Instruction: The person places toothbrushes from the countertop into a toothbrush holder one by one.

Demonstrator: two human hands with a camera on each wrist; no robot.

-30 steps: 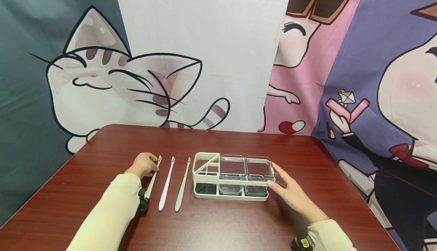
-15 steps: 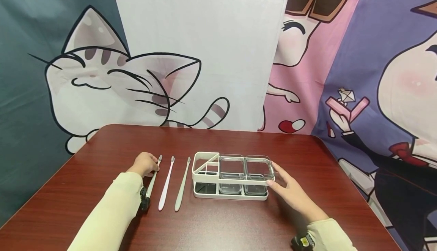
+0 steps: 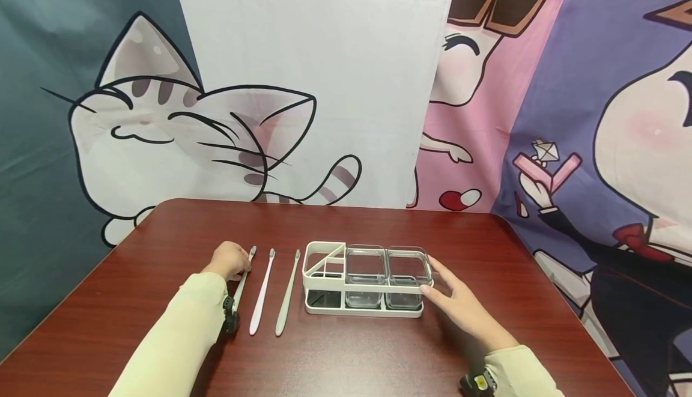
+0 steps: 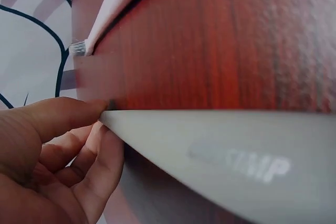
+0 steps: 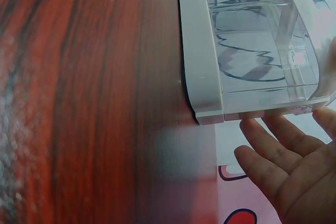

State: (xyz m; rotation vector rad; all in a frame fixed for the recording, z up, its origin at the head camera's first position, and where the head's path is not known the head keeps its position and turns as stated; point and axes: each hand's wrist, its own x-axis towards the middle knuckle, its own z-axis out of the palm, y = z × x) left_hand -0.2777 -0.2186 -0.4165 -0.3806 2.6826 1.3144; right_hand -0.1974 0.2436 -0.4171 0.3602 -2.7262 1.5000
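With the thumb and fingers of my left hand (image 3: 228, 260) I pinch a pale toothbrush (image 4: 220, 150) near its head; the handle runs back under my wrist in the head view. To its right lie a pinkish-white toothbrush (image 3: 261, 301) and a pale green one (image 3: 285, 304), bristles away from me. A white two-tier toothbrush holder (image 3: 357, 287) stands beside them, with two clear cups (image 3: 366, 265) in its right part and divided slots on the left. My right hand (image 3: 459, 301) touches its right end, fingers extended against the side and thumb at the front upper rim.
All of this is on a reddish-brown wooden table (image 3: 346, 355) with rounded far corners. Behind its far edge hangs a cartoon-printed cloth (image 3: 324, 36). Dark wrist cameras (image 3: 230, 315) sit at both cuffs.
The whole head view has shifted very slightly. My left fingers stay at the toothbrush near its head, and my right hand keeps its place at the holder.
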